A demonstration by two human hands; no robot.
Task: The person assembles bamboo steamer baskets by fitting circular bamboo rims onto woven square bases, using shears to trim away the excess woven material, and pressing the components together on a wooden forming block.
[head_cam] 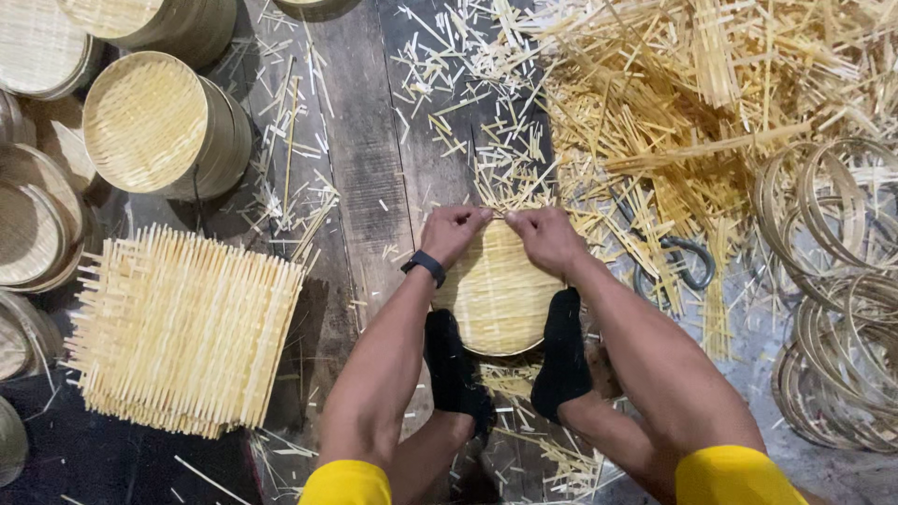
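Note:
A round woven bamboo tray (496, 299) lies on the wooden floor, pinned at its near edge by my two feet in black socks (510, 360). My left hand (453, 231), with a black band on its wrist, pinches the tray's far rim. My right hand (543, 236) grips the same rim just beside it. Both hands are closed on the rim, thumbs almost touching.
A stack of square woven bamboo mats (182, 332) lies at the left. Finished round trays (159, 126) are piled at the upper left. Loose bamboo strips (673, 103) cover the upper right. Bamboo hoops (837, 290) lie at the right, with dark-handled shears (678, 262) nearby.

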